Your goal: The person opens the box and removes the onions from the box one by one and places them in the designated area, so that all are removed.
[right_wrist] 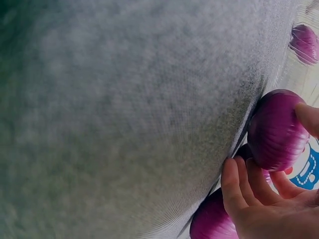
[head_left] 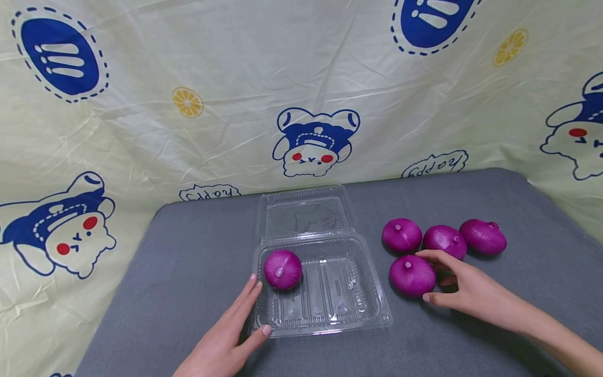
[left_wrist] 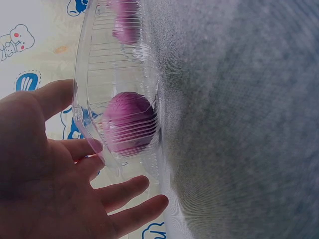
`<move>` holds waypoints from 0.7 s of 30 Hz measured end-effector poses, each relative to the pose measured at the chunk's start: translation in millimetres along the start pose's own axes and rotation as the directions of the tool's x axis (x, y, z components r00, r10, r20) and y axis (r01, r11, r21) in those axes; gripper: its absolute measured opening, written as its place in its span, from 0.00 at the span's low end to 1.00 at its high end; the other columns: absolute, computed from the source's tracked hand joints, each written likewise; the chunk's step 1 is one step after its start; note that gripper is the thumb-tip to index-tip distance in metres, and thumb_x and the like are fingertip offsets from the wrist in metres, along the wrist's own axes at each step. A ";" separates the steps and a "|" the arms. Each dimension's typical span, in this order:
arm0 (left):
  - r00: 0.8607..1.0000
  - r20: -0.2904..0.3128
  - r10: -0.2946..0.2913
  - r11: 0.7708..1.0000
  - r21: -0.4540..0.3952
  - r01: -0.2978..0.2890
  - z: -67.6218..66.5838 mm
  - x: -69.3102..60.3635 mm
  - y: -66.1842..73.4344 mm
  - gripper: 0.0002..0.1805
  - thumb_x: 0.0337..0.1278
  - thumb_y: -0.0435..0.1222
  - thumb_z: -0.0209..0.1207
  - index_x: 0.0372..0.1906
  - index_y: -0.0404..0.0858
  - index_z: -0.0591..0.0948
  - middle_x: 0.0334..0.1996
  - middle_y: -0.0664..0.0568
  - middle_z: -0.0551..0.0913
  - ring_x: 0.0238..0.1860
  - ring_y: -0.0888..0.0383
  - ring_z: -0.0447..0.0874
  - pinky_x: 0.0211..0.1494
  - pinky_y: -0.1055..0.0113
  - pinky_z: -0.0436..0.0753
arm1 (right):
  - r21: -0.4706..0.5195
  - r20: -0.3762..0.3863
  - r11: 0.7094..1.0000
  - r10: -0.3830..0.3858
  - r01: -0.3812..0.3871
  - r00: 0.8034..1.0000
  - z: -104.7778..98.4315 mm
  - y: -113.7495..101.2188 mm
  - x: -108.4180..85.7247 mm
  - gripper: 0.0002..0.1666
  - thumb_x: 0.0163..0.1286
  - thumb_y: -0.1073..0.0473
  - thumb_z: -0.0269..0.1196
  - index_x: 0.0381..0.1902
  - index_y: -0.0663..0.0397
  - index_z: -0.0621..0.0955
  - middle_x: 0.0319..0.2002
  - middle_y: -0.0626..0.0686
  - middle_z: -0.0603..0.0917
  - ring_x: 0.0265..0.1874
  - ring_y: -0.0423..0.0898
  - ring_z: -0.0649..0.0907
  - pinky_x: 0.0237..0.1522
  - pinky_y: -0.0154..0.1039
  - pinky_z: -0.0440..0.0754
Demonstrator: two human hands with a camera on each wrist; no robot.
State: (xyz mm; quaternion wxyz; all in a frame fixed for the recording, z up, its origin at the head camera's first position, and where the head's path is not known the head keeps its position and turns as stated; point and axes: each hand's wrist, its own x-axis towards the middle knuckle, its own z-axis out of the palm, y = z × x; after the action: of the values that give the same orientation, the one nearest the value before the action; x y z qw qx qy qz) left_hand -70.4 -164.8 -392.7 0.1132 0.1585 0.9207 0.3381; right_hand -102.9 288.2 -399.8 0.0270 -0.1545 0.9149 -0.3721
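Note:
A clear plastic clamshell box point(head_left: 325, 329) lies with its lid point(head_left: 306, 214) folded back. In its left part sits one red onion point(head_left: 283, 269). My left hand point(head_left: 223, 332) rests at the box's near left corner, thumb and fingers spread along the rim; the left wrist view shows the hand point(left_wrist: 65, 159) with extended fingers against the clear wall. To the right of the box, my right hand point(head_left: 476, 290) holds another red onion point(head_left: 412, 276) between thumb and fingers. That onion point(right_wrist: 278, 130) also shows in the right wrist view, thumb on one side and fingers on the other.
Just behind the held onion are three more red onions: a left one point(head_left: 401, 235), a middle one point(head_left: 444, 241) and a right one point(head_left: 483, 236). A grey cloth covers the table point(head_left: 188, 272). Behind it hangs a pale printed curtain point(head_left: 235, 63).

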 end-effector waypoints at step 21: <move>1.000 0.013 -0.017 1.000 0.006 0.017 -1.4 -1.9 1.8 0.43 0.65 0.57 0.56 0.79 0.48 0.54 0.78 0.66 0.43 0.76 0.59 0.47 0.72 0.46 0.58 | -0.189 -0.177 0.972 -0.176 0.142 0.968 -11.1 -40.5 1.9 0.42 0.55 0.56 0.77 0.66 0.47 0.72 0.59 0.49 0.76 0.49 0.48 0.79 0.51 0.16 0.67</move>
State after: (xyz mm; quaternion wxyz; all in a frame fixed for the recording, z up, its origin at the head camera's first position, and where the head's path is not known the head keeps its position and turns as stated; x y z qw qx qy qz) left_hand -68.7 -165.0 -390.3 0.1214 0.1533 0.9223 0.3333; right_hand -95.9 267.7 -363.8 -0.1054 -0.1927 0.9269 -0.3044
